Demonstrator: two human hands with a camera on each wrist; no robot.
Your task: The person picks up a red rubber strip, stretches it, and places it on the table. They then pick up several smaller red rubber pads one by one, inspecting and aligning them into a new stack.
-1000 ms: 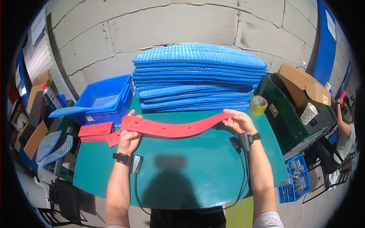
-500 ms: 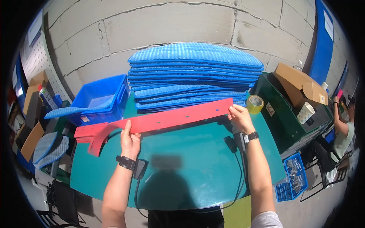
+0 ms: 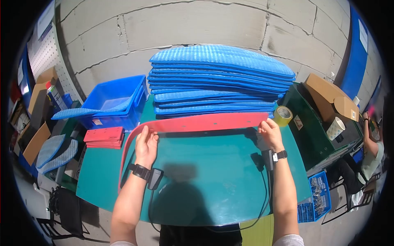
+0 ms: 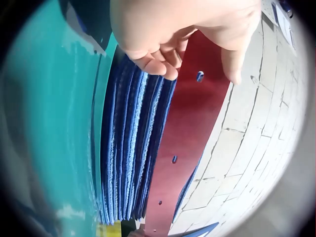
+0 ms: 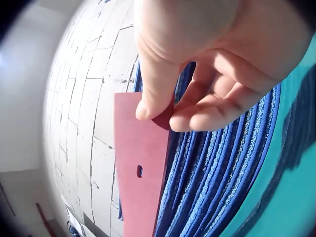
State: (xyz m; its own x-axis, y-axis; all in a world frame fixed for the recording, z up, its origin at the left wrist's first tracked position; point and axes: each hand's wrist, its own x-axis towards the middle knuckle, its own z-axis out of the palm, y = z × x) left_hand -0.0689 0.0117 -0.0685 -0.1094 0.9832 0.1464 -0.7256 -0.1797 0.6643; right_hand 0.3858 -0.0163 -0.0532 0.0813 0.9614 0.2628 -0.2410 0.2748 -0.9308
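Observation:
A long red strip with small slots [image 3: 197,123] is held up above the green table [image 3: 213,172]. My left hand [image 3: 146,146] pinches it between thumb and fingers; past that hand the strip bends and hangs down to the left. At its right end, my right hand [image 3: 271,135] pinches a corner. The left wrist view shows the left thumb on one face of the strip [image 4: 190,118] and curled fingers at its other side. In the right wrist view, thumb and fingertips grip the strip's edge [image 5: 140,148] near its end.
Behind the strip rises a stack of blue pads [image 3: 221,78]. Several red strips [image 3: 103,137] lie at the left, beside a blue bin [image 3: 115,119]. A tape roll [image 3: 283,115] stands right of the stack. A person [image 3: 371,149] sits at far right.
The strip's raised right end has come down a little and its span is now nearly level. Its loose left end swung from over the red pile to hang lower, beside my left forearm.

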